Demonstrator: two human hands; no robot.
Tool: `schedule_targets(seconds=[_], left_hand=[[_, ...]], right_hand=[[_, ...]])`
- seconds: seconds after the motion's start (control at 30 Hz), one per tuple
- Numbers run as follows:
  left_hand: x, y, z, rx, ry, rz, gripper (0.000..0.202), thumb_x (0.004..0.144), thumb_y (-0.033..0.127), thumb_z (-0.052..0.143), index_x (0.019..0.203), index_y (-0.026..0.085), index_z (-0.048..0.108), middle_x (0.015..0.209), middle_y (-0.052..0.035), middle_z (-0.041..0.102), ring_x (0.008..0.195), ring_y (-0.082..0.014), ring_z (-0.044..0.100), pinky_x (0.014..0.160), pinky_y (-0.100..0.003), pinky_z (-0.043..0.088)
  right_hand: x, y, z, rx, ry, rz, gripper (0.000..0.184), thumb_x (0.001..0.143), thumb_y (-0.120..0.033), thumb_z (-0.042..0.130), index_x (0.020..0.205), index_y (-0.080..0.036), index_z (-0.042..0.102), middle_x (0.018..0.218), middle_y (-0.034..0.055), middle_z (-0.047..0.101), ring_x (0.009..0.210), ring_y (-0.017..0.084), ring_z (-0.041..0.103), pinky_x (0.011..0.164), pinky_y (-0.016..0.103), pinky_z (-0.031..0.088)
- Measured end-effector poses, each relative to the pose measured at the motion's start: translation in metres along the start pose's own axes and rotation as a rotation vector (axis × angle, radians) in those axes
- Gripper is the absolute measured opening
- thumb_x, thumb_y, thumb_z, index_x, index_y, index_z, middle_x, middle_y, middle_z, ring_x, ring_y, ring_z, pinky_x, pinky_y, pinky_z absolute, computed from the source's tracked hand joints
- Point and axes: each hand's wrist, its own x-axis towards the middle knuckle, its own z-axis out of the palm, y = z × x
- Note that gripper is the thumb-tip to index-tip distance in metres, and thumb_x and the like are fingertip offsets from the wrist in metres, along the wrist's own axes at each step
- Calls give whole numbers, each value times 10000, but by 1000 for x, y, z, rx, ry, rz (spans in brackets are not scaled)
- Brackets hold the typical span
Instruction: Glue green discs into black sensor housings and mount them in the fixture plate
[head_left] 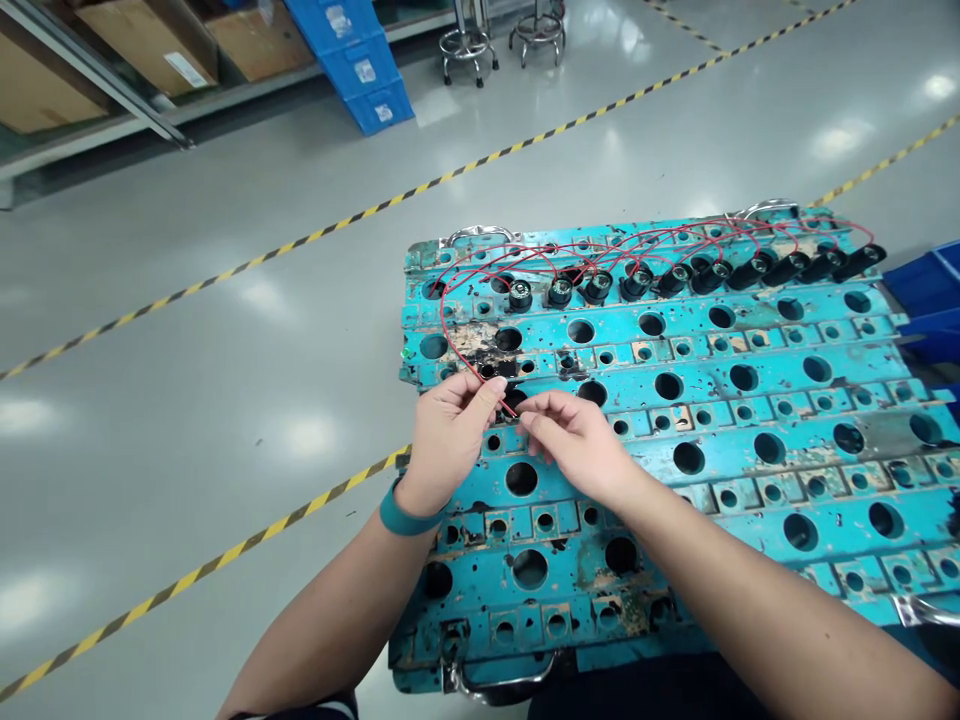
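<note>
A worn turquoise fixture plate [750,420] full of round holes lies in front of me. Along its far row stand several small black cylindrical parts [637,282], each trailing a thin red wire [450,330]. My left hand [448,440] and my right hand [576,440] meet over the plate's left side. Both pinch the end of a red wire at a small black part sitting in a hole between them. A teal band circles my left wrist.
Grey shop floor with yellow-black tape lines [315,235] surrounds the plate. Blue bins [926,300] sit at the right edge. Stacked blue crates [360,60], cardboard boxes and two stools [469,45] stand far back. Metal handles [499,685] jut from the plate's edges.
</note>
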Motion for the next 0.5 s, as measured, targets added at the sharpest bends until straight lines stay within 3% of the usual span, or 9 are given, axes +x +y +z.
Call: schedule_targets(seconds=[0.17, 0.37, 0.5], left_hand=[[0, 2, 2, 5, -1, -3, 363, 840, 458, 713, 612, 206, 585, 561, 7, 512, 531, -135, 435, 531, -274, 371], [-2, 2, 4, 51, 8, -26, 361, 819, 457, 715, 614, 198, 569, 543, 22, 482, 523, -124, 419, 518, -266, 343], [-2, 3, 5, 84, 13, -27, 368, 825, 436, 708, 607, 185, 551, 538, 28, 486, 528, -112, 424, 516, -248, 341]], right_hand=[[4, -1, 12, -109, 7, -106, 110, 826, -301, 600, 786, -199, 604, 683, -20, 577, 594, 113, 478, 577, 259, 403], [4, 6, 12, -180, 83, -84, 39, 728, -203, 560, 734, -193, 597, 633, -39, 548, 566, 107, 441, 550, 252, 360], [1, 8, 14, -66, 84, -81, 68, 738, -252, 633, 756, -195, 601, 635, -49, 559, 561, 104, 469, 548, 251, 385]])
